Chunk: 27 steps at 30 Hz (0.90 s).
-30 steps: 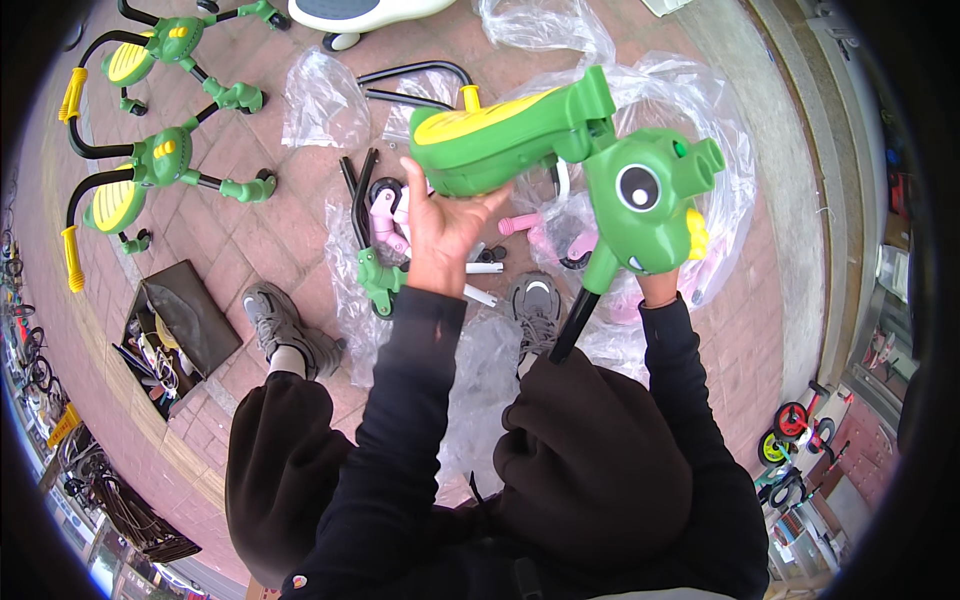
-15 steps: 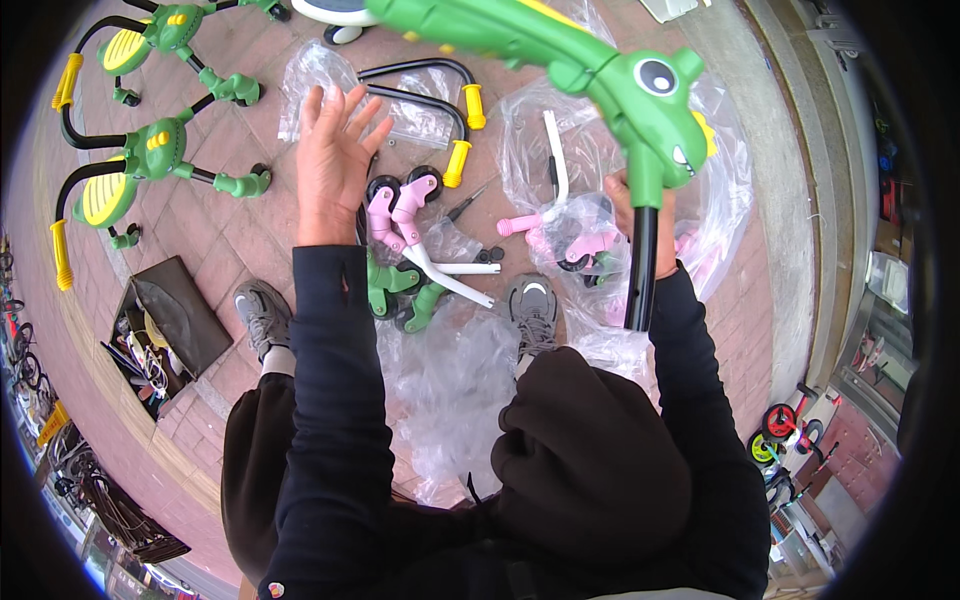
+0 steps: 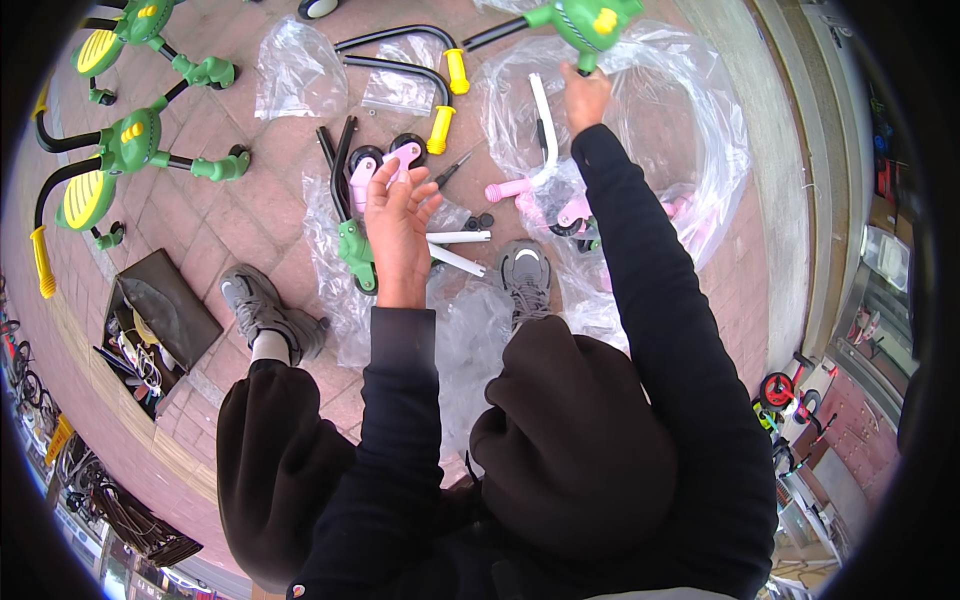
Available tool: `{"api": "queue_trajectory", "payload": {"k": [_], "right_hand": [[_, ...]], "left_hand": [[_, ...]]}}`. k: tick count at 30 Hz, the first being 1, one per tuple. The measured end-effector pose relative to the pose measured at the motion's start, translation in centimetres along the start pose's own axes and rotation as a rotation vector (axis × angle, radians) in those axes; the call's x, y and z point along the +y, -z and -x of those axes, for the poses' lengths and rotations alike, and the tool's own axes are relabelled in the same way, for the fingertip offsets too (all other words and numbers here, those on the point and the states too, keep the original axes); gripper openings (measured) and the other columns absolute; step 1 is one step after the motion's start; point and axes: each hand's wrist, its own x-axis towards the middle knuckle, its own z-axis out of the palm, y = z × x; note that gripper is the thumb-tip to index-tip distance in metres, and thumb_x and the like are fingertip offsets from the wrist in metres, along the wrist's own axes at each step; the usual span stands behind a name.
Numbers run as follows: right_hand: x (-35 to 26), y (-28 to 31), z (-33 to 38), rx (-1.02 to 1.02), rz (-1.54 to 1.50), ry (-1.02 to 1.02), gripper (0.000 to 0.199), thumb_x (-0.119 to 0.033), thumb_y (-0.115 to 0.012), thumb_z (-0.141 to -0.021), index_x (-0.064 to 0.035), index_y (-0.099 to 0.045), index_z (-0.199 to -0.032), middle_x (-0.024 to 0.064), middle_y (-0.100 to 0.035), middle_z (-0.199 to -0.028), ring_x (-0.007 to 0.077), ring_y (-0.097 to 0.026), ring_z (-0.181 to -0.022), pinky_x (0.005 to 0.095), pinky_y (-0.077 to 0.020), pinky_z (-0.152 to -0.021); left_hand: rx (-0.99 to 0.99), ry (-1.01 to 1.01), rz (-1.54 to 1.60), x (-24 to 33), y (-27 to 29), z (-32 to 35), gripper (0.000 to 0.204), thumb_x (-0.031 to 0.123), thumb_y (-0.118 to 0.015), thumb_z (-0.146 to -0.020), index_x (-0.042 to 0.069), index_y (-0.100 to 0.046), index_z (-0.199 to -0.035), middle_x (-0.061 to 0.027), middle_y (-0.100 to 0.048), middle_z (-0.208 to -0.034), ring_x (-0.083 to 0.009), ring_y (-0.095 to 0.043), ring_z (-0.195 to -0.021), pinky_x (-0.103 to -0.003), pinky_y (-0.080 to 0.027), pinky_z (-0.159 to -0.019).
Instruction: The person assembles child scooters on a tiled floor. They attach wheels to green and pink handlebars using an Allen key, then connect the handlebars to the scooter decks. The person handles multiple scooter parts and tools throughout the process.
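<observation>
At the far edge my right hand [image 3: 586, 98] is closed on a green ride-on toy frame [image 3: 592, 28]. It grips the near end of its green body, which bears a yellow emblem; a black tube runs out to its left and the top edge cuts part of it off. My left hand [image 3: 399, 230] holds nothing, its fingers apart, above the pink caster legs [image 3: 404, 158] with black wheels. Beside it lie green caster legs [image 3: 356, 258] with black tubes and white tubes [image 3: 462, 237]. A screwdriver [image 3: 452, 171] lies on the paving just beyond.
Yellow-gripped black handlebars [image 3: 402, 68] lie ahead on clear bags. A large plastic bag [image 3: 690, 110] spreads at right, with a white tube and pink grip [image 3: 510, 188]. Assembled green ride-on toys [image 3: 130, 140] stand at left. A tool bag [image 3: 165, 320] lies open by my left shoe [image 3: 262, 310].
My right hand has carried the green toy frame forward, away from me. My left hand has come nearer and to the right, over the caster legs.
</observation>
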Motion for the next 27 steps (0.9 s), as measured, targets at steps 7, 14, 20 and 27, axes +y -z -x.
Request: {"api": "queue_trajectory", "payload": {"k": [7,14,20,27], "right_hand": [[-0.6,0.8,3.0,-0.557,0.255,0.063,0.038,-0.014,-0.058,-0.083,0.0059,-0.054,-0.114,0.0166,-0.061,-0.108,0.0209,-0.06,-0.097,0.0286,-0.0454,-0.083],[3.5,15.4,6.2,-0.125,0.007,-0.307,0.022,-0.009,-0.059,-0.079,0.0026,-0.063,-0.097,0.0111,-0.067,-0.086,0.0163,-0.063,-0.079,0.0279,-0.0473,-0.072],[7.2,20.2,8.4,-0.374,0.557,-0.185,0.022,-0.003,-0.055,-0.076,0.0011,-0.062,-0.096,0.0125,-0.066,-0.087,0.0217,-0.063,-0.08,0.0309,-0.0485,-0.074],[7.3,18.6,9.0,-0.505,0.475,-0.172,0.033,-0.005,-0.054,-0.075,-0.0007,-0.058,-0.108,0.0163,-0.06,-0.105,0.0281,-0.057,-0.101,0.035,-0.0427,-0.089]], "left_hand": [[-0.028,0.097,-0.128,-4.2,-0.8,0.8,0.031,0.012,-0.054,-0.088,0.005,-0.045,-0.117,-0.0086,-0.059,-0.096,-0.0132,-0.058,-0.078,-0.027,-0.05,-0.067],[-0.218,0.165,-0.452,-10.2,-1.4,1.0,0.022,0.011,-0.057,-0.084,0.003,-0.056,-0.105,-0.0029,-0.059,-0.092,-0.0099,-0.055,-0.075,-0.023,-0.045,-0.069],[-0.371,0.033,-0.806,-15.6,-1.8,1.1,0.043,0.005,-0.065,-0.072,-0.003,-0.055,-0.113,-0.0157,-0.053,-0.117,-0.0206,-0.049,-0.11,-0.031,-0.034,-0.096],[-0.332,0.463,-0.265,-14.6,-1.3,0.6,0.039,0.018,-0.059,-0.085,0.0,-0.053,-0.119,-0.0047,-0.054,-0.118,-0.0153,-0.046,-0.113,-0.028,-0.034,-0.093]]}}
